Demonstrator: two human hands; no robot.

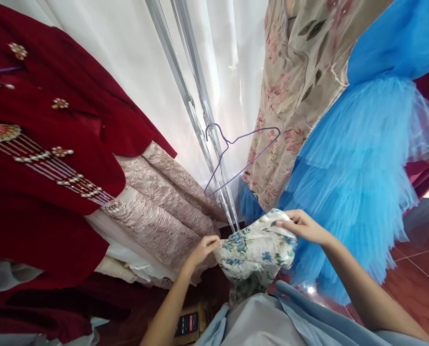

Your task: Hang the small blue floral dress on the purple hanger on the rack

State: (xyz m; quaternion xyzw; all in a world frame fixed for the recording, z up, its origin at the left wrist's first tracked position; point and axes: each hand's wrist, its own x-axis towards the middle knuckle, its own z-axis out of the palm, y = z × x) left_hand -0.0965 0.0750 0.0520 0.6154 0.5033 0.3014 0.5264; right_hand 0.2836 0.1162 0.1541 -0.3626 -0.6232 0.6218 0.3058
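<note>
Between my two hands hangs a white garment with a blue and green floral print; its lower part falls in front of my body. My left hand pinches its left edge, fingers closed. At the other end my right hand grips the upper right corner, thumb on top of the cloth. A bare purple wire hanger is just beyond the garment, in front of the metal poles, and neither hand touches it. What kind of garment it is cannot be told from its folds.
On the left are a dark red beaded jacket and a pink brocade skirt. To the right hang a beige floral dress and a blue tulle dress. Metal poles stand before a white curtain. A phone lies low down.
</note>
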